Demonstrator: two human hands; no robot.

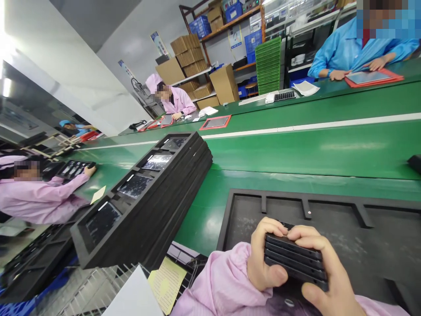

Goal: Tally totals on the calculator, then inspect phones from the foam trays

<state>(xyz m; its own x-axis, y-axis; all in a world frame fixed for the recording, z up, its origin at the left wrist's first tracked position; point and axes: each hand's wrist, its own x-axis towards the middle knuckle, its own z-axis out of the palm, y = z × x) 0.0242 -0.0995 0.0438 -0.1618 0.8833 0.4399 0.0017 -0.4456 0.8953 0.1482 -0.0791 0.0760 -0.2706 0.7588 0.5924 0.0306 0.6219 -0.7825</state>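
Stack of 4 black panels (295,260) clamped edge-on btwn both hands: L hand (263,259) grips its near end, R hand (324,274) wraps top and far end, prob. squaring edges. Foam tray (362,228) directly beneath; tray stack (144,197) to L.

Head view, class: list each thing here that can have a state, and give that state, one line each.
Stack of black devices: gripped by both hands.
Left hand: closed on the stack.
Right hand: closed on the stack.
Black foam tray: compartments empty.
Stacked trays: top tray filled with screens.
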